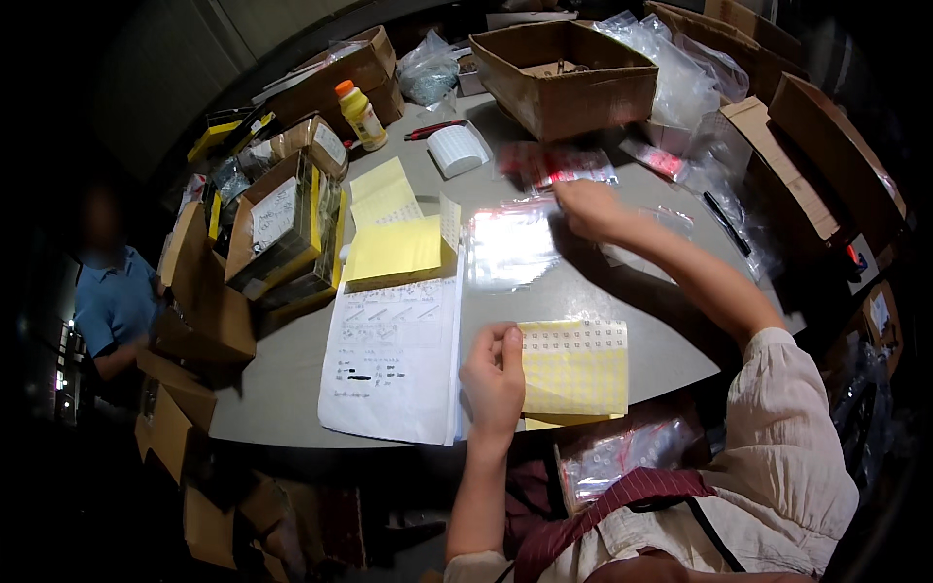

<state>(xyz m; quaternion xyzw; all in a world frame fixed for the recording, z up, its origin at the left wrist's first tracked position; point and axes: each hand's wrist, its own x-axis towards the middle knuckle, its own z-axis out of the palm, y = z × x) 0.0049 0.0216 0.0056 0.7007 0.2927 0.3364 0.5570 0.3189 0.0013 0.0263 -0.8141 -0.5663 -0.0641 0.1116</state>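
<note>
My left hand (494, 379) is closed at the left edge of a yellow-backed sheet of small printed stickers (575, 374), thumb and curled fingers against it. The sheet lies near the table's front edge, with another yellow piece showing beneath. Farther off, my right hand (590, 209) reaches across the table, its fingers pinched together at the near edge of some red-and-clear plastic bags (569, 167). Whatever is between those fingertips is too small to make out. Just left of that hand lies a shiny stack of clear plastic bags (510, 248).
Handwritten sheets (389, 379) and folded yellow sticker sheets (394, 251) lie at left. Behind them stand a yellow bottle (362, 117) and a white label roll (457, 152). Cardboard boxes (573, 107) rim the table. A black pen (724, 222) lies right. A person in blue (117, 301) stands left.
</note>
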